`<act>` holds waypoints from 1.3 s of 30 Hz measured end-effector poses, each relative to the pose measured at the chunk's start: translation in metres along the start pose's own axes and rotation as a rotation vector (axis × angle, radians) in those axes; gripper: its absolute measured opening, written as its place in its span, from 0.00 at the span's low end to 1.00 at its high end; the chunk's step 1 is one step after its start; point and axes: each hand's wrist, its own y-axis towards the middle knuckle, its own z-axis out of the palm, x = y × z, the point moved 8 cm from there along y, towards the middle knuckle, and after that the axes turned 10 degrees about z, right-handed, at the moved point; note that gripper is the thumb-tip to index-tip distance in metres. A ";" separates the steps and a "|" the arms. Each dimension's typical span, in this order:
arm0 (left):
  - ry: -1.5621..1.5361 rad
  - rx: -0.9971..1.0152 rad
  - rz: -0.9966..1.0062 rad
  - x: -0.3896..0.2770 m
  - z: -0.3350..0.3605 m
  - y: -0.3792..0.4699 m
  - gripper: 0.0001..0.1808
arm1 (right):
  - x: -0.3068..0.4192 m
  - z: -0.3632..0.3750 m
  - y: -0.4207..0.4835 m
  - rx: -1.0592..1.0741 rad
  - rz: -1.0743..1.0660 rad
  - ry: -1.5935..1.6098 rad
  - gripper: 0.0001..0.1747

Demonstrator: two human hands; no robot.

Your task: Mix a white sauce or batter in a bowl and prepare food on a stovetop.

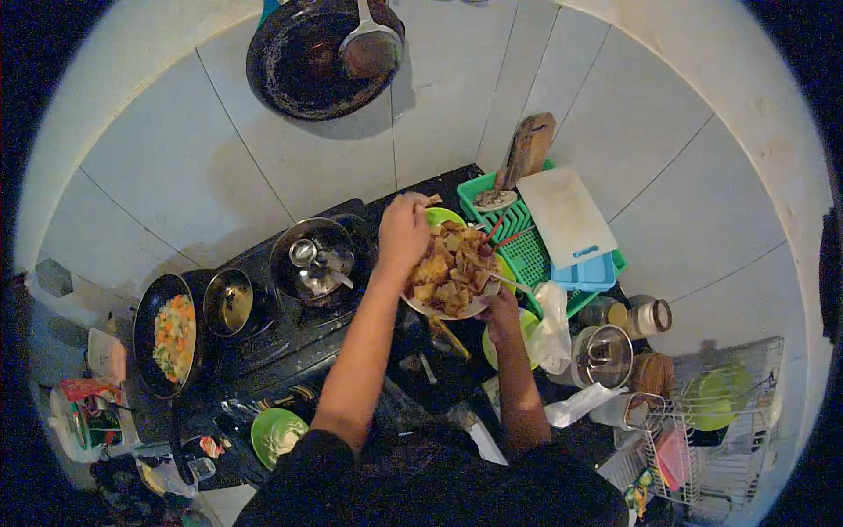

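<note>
A white plate (440,314) heaped with browned, fried-looking food pieces (454,267) is held out over the counter. My right hand (500,311) grips its near right rim, and a metal spoon (510,280) lies across the food just above that hand. My left hand (405,227) is over the plate's far left edge, with a small brown food piece (435,199) pinched at the fingertips. Behind the plate a green dish (444,215) shows in part; the food and plate hide the rest of it.
Left on the stove are a frying pan of diced vegetables (173,342), a small pan (228,303) and a wok with ladle (313,263). A green dish rack (527,260) with a white cutting board (566,214) stands right. Jars (652,317) and a wire rack (708,435) lie beyond.
</note>
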 end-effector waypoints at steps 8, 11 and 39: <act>0.426 0.826 -0.465 0.182 0.127 0.011 0.18 | -0.014 0.014 0.011 0.021 0.079 -0.059 0.21; 0.400 1.107 -0.363 0.154 0.173 0.003 0.21 | -0.020 -0.021 0.016 0.002 -0.007 0.024 0.20; 0.539 1.201 -0.256 0.330 0.157 -0.027 0.24 | -0.024 0.026 0.013 0.151 0.006 0.014 0.23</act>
